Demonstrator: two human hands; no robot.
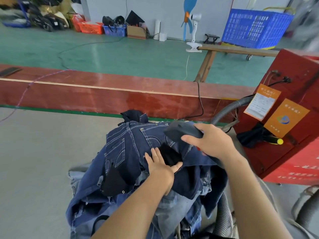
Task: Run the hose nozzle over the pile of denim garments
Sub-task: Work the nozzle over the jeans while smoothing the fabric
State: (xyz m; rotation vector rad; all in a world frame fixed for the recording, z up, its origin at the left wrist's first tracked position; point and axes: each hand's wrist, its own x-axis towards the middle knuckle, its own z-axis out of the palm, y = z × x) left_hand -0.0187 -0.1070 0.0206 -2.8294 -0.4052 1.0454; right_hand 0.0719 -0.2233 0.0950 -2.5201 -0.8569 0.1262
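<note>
- Your left hand [159, 165] lies flat on the pile of jeans [138, 163]. Its fingers are straight and spread. It presses the cloth down and holds nothing.
- The pile sits right under both your hands, on the gray floor [43, 152]. The top pair of dark jeans stretches away from you, waistband at the far end.
- Your right hand [209, 141] is wrapped tight around the dark nozzle [183, 131]. The nozzle's head sticks out to the left of this hand, just above the far part of the top jeans. I cannot tell if it touches the cloth.
- The nozzle points across the pile, toward your left hand's side. So I think your next sweep goes leftward and back toward you, over the cloth your left hand holds flat.
- The gray hose [229, 107] runs to the right of your right hand, into the red machine [293, 94].
</note>
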